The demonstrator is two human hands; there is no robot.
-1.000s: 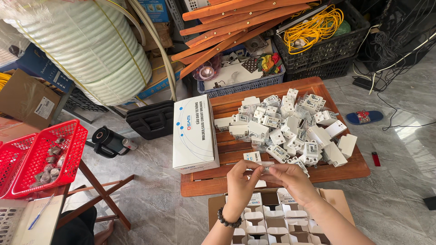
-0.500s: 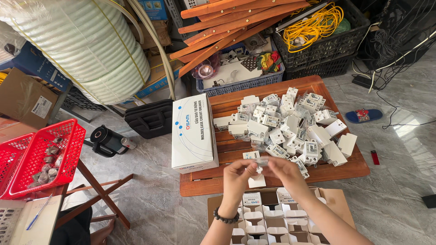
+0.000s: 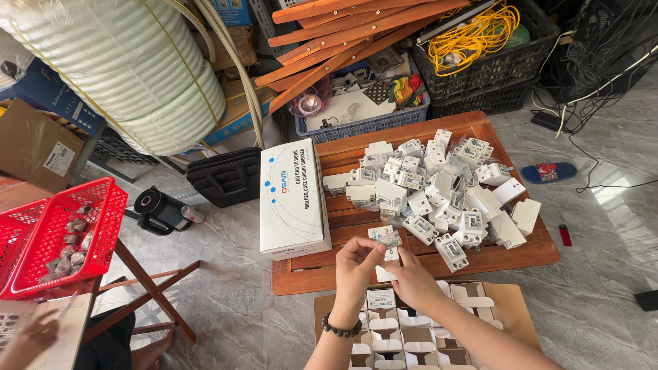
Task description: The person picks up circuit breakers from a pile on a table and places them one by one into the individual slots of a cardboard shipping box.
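My left hand (image 3: 356,264) and my right hand (image 3: 410,274) meet over the near edge of a low wooden table (image 3: 521,253), both pinching one small white circuit breaker (image 3: 388,240) with a clear wrapper. A bead bracelet is on my left wrist. Behind it lies a heap of several white breakers and small white boxes (image 3: 439,188). Below my hands is an open carton (image 3: 504,301) with rows of small white boxes (image 3: 384,332). A long white product box (image 3: 293,199) lies at the table's left end.
A red basket (image 3: 65,233) on a folding stand is at left, with another person's hand (image 3: 27,336) low left. A black bag (image 3: 226,177), white hose coil (image 3: 130,68), wooden slats (image 3: 356,31), crates and cables ring the table. A red lighter (image 3: 565,235) lies on the floor.
My hands have lifted slightly and come closer together around the small breaker; little else has moved.
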